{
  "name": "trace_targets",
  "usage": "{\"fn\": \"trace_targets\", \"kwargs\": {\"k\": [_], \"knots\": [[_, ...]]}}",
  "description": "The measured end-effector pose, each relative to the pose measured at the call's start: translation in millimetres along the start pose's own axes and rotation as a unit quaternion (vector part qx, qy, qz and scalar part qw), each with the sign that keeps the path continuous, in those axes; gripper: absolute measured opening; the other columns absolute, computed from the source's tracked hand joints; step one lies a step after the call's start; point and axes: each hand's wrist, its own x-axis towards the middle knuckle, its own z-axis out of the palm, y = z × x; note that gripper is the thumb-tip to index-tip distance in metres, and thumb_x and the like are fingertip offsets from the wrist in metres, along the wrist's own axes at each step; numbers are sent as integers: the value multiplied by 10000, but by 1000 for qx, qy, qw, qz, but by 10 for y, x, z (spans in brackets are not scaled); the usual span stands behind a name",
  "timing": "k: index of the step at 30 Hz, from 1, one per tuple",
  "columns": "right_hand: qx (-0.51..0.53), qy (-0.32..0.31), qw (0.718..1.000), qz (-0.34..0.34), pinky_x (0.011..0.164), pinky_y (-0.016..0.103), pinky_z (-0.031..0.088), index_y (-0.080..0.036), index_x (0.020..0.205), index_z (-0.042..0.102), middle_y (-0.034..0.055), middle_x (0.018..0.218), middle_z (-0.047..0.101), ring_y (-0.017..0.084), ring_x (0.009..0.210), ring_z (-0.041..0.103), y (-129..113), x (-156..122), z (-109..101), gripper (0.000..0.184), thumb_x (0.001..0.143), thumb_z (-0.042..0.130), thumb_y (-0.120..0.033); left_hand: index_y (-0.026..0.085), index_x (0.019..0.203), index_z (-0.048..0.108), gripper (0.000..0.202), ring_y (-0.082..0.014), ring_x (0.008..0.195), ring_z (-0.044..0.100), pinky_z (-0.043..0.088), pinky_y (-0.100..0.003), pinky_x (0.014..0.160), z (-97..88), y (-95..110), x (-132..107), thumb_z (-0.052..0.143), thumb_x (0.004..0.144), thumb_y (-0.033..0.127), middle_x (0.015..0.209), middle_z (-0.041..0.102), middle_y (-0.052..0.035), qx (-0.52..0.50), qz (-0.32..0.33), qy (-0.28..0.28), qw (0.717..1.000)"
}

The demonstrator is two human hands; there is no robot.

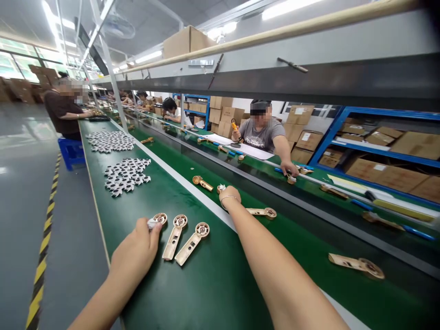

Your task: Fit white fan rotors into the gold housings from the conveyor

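Observation:
My left hand (139, 240) is closed in a pinch on a small white fan wheel (151, 223), at the round end of a gold fan housing (161, 219). Just right of it, two more gold housings (171, 243) (189, 247) lie side by side on the green bench, round ends away from me. My right hand (232, 196) reaches across the white strip, its fingers curled and mostly hidden. A white bit and the rim of a gold part (219, 189) show at its fingertips. Another gold housing (269, 212) lies partly behind my right forearm.
Two groups of white fan wheels (125, 176) (110, 141) lie on the left bench. Single gold housings (202, 183) (357, 264) lie beyond the white strip. A co-worker (263, 130) opposite reaches toward a part. An overhead shelf (240, 78) spans the line.

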Motion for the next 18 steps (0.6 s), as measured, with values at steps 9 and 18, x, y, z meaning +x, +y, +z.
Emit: {"fn": "trace_targets", "kwargs": {"k": [9,18], "knots": [[-149,-31,985,-82,908,448,560,-193,1279,598,98,1307,611,232,1086,644,1178,118,-753,337,977,615,-341,221,1130,449,443,-362,1025,673,475,-395,778,134,-49,129,214,992,571,1093,698,-149,-71,22,-24,997],[-141,17,973,-183,906,451,560,-180,1268,601,96,1288,619,234,1082,646,1455,-140,-525,337,972,622,-342,183,1182,478,467,-372,1072,657,506,-427,842,145,-112,163,291,980,559,1151,681,-150,-130,26,-1,991]]}}
